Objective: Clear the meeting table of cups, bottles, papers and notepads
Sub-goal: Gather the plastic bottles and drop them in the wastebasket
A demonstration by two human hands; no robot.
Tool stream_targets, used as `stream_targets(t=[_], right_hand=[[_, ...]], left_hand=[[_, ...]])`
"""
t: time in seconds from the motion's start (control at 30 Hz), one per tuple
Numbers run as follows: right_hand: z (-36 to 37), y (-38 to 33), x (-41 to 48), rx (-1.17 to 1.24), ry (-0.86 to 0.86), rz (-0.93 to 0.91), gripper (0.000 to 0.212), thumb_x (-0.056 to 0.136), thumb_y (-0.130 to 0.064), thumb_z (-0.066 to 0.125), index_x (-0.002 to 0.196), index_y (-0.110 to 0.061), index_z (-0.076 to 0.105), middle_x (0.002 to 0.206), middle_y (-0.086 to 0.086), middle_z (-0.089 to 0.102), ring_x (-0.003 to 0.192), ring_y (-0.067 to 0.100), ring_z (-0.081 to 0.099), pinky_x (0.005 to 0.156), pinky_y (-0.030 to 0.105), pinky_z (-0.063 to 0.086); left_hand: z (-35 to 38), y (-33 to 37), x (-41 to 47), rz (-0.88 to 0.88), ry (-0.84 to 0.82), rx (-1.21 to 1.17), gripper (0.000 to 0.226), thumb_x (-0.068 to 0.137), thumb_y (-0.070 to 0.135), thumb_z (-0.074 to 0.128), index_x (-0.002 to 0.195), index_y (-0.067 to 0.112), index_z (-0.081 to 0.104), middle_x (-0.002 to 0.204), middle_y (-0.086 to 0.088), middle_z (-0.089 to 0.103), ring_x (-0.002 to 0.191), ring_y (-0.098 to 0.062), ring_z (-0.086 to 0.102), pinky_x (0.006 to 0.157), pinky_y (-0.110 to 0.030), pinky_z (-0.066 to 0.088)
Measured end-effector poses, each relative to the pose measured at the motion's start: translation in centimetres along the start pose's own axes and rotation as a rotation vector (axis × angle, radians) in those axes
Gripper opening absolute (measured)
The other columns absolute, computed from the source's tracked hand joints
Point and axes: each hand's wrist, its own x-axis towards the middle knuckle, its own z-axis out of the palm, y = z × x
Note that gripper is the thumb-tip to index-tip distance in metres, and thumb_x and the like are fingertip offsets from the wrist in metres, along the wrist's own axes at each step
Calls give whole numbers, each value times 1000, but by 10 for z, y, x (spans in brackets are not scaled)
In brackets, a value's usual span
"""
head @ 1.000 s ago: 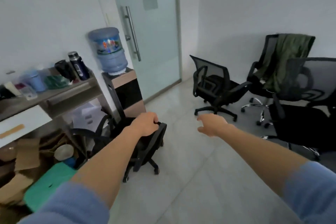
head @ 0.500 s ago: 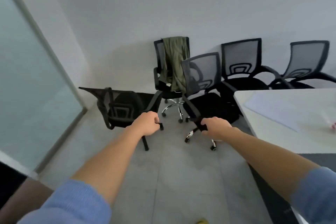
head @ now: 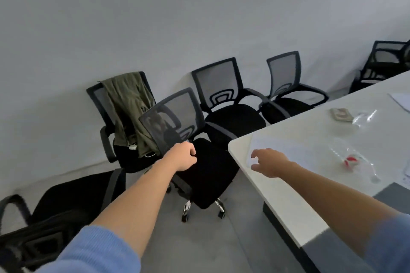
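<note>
The meeting table [head: 277, 195] had a smooth white top with a rounded corner. A thin white paper sheet [head: 295, 150] lay flat at that corner. The right hand [head: 268, 162] hovered over the sheet's near end, fingers spread and slightly bent, holding nothing. Toward the right edge sat a crinkled clear plastic bag [head: 352, 159] with something red inside. Farther along the top lay a second clear bag [head: 365, 115] beside a small flat tan object [head: 340, 114].

The left hand [head: 183, 158] was curled into a fist over the padded black seat of a mesh-backed swivel chair [head: 175, 115] that stood just off the table's corner. An olive garment [head: 126, 104] was draped over the chair behind [head: 106, 139]
</note>
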Motion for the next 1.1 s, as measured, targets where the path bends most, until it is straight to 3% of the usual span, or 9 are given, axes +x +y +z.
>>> stream_targets(t=[0.33,0.53,0.63,0.77,0.9,1.1], right_hand=[[-34,130,107,171,92,425,46,91,-44,58,134,-28,52,124,-3,63,119,22,54,94,33,43],[-39,198,103,231,129,655,46,91,-47,58,133,-30,53,122,-5,65,119,21,57,89,31,41],[-37,239,94,242,116,787,47,89,-50,57,133,-34,52,129,-5,62,121,22,56,101,36,41],[-27,290,87,300,126,890,49,90,-43,58,136,-30,50,127,-2,63,114,22,59,89,32,45],[-14,344,84,329,128,987,54,88,-42,61,138,-26,46,123,5,62,107,26,61,79,33,48],[28,383,94,383,41,1077,76,78,-42,69,143,-25,33,129,6,52,115,28,51,88,38,48]], left_hand=[[-16,121,245,331,-161,118,26,91,26,59,117,20,58,114,-5,59,98,-21,59,90,-36,51],[4,221,328,540,-263,218,25,90,25,60,114,18,61,113,-6,62,101,-24,60,90,-37,51],[33,273,354,637,-331,262,27,92,25,60,116,14,60,117,-7,62,102,-24,60,86,-34,50],[74,320,378,668,-404,303,32,92,28,58,122,15,58,124,-9,60,111,-26,59,97,-38,49],[117,369,403,677,-470,333,33,91,27,58,122,17,59,123,-8,61,111,-25,58,93,-34,49],[174,405,431,656,-574,386,30,90,27,58,118,17,60,119,-9,63,102,-25,62,91,-36,52]])
